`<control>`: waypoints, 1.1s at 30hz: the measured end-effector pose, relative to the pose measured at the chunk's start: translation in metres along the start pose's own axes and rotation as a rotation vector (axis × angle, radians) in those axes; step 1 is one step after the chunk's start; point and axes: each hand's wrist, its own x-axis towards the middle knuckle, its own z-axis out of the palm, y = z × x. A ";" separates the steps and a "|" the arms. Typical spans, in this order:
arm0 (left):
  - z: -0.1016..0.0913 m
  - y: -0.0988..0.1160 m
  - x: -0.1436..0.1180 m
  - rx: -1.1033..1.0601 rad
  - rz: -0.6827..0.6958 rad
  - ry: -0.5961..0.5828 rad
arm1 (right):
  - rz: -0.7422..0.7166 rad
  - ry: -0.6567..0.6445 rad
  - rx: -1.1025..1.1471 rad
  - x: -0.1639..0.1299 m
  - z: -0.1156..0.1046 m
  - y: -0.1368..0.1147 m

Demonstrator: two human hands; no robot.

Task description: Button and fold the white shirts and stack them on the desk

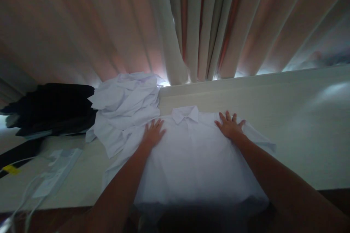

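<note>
The left hand (154, 133) and right hand (230, 126) lie flat, spread wide, on the 2 shoulders of a white shirt (188, 160). Rumpled white clothes (125, 100) sit near the left hand.

You face long curtains (131, 25), pink and grey, that hang in deep folds. In the middle, the folds (210, 25) bunch close together. Bright light (164, 84) peeks in under them. Below, you have a pale table (295, 127) with a low strip (246, 82) along the back. A shiny patch (336, 89) glows on its right side. Your room looks dim.
</note>
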 end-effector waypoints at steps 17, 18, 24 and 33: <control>0.001 -0.019 0.102 -0.099 -0.093 -0.043 | 0.057 0.029 0.068 0.113 0.003 -0.016; 0.000 -0.020 0.105 -0.097 -0.102 -0.048 | 0.030 0.025 0.076 0.117 0.001 -0.018; -0.016 -0.021 0.115 -0.068 -0.057 -0.162 | -0.185 0.149 0.270 0.106 -0.025 -0.013; -0.028 0.068 0.011 -0.088 0.070 -0.109 | 0.194 0.154 -0.005 -0.051 -0.059 0.133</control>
